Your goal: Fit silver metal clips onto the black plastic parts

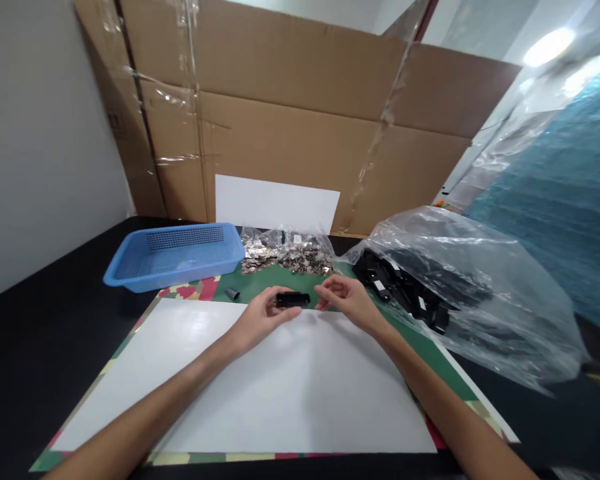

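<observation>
My left hand (267,313) is closed around a small oblong black plastic part (293,300), held above the far edge of the white sheet (220,380). Just right of it is my right hand (347,300), apart from the part, its fingers curled and the tips close together. Whatever those fingertips may hold is too small to make out. Beyond both hands lie heaps of small shiny metal pieces (307,259) on clear plastic. To the right, several more black plastic parts (405,288) spill from a large clear plastic bag (510,300).
A blue plastic basket (180,270) stands at the back left. Near it lies a small grey cone-shaped piece (232,293). Under the white sheet is a green, patterned mat (430,347). A cardboard wall (290,127) closes off the back, with a white panel (277,203) leaning there.
</observation>
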Available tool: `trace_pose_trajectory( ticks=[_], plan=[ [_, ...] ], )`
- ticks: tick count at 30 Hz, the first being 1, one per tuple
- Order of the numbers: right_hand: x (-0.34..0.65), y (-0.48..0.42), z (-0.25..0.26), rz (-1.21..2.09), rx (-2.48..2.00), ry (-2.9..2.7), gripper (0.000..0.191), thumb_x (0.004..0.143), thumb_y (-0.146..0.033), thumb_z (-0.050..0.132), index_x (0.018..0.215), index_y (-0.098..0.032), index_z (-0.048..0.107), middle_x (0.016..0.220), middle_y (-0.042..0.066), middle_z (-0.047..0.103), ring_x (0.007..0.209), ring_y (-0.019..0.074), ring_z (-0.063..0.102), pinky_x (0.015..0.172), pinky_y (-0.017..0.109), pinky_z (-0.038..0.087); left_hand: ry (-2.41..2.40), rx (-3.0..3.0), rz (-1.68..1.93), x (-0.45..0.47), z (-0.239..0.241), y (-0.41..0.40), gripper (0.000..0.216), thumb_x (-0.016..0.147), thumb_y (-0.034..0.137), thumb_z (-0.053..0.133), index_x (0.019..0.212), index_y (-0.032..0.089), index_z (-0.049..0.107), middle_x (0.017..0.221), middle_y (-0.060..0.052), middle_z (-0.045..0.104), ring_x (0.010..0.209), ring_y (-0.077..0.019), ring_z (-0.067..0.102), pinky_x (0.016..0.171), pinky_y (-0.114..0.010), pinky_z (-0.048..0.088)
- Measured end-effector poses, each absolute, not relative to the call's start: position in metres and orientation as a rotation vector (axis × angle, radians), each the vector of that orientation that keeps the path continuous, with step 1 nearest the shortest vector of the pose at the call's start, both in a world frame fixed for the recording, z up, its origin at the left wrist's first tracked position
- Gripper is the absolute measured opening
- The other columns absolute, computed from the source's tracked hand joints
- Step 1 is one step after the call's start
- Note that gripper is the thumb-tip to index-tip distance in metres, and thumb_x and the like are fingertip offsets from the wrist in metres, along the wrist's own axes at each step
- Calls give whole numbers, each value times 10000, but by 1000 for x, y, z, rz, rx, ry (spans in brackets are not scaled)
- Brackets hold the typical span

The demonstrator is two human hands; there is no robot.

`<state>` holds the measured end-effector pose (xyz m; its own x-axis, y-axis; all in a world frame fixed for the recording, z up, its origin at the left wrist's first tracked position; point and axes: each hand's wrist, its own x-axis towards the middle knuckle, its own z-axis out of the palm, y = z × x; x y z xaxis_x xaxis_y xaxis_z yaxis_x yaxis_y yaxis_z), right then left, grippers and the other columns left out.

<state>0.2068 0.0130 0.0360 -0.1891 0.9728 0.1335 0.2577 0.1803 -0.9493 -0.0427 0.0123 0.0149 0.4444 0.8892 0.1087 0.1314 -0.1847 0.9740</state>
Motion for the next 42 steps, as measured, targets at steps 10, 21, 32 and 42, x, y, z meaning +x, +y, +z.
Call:
trace_pose_trajectory(
  ticks=[10,21,32,42],
  plan=[
    [188,-8,46,883,-1170,-1833,282,930,-480,704,887,-202,703,788,34,738,757,193,708,748,308,573,1015,2170,936,-51,24,8,291,965,386,643,1215,238,649,1079,-41,732,820,-164,684,731,-272,558],
    [187,-8,45,902,-1179,-1747,261,883,-447,744,871,-186,756,811,49,748,785,204,708,762,323,584,969,2217,953,-45,24,3,262,928,345,658,1153,221,609,1156,-73,741,1009,-215,725,878,-326,589],
    [193,-5,38,799,-1151,-1842,225,938,-394,683,997,-209,796,941,67,737,847,205,717,813,345,603,973,2225,938,-44,18,5,206,935,346,647,1092,218,609,1111,-68,749,957,-204,725,864,-329,583],
    [194,-5,32,1014,-1175,-1779,376,879,-364,748,1169,-219,556,781,5,717,695,202,736,670,315,599,853,2321,879,-44,22,-5,242,975,326,621,1202,246,605,1122,-43,736,941,-187,728,806,-285,568]
  ],
)
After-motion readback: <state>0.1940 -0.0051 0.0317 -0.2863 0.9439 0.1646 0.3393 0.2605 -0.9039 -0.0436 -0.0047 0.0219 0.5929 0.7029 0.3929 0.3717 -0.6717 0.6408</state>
